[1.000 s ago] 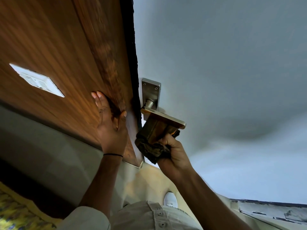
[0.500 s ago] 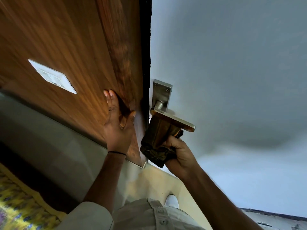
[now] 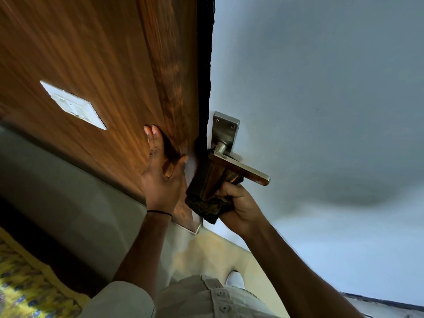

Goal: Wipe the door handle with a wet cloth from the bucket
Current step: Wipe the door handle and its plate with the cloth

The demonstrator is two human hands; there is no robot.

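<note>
A metal lever door handle [image 3: 243, 170] sticks out from its steel backplate [image 3: 226, 131] on the pale blue door face [image 3: 321, 111]. My right hand [image 3: 238, 207] is shut on a dark, wet-looking brown cloth [image 3: 206, 191], which is pressed up against the underside of the lever near its pivot. My left hand [image 3: 163, 180] lies flat, fingers together, against the brown wooden panel [image 3: 91, 65] beside the door's dark edge. No bucket is in view.
A white switch plate [image 3: 73, 105] sits on the wooden panel to the left. A yellow patterned fabric [image 3: 27, 283] fills the lower left corner. Pale floor tiles [image 3: 206, 253] and a white shoe tip [image 3: 235, 278] show below, with my light shirt [image 3: 206, 299].
The view has drifted, so the handle and both hands sit further right in frame. My right hand with the cloth has stayed under the lever, and my left hand stays flat on the panel.
</note>
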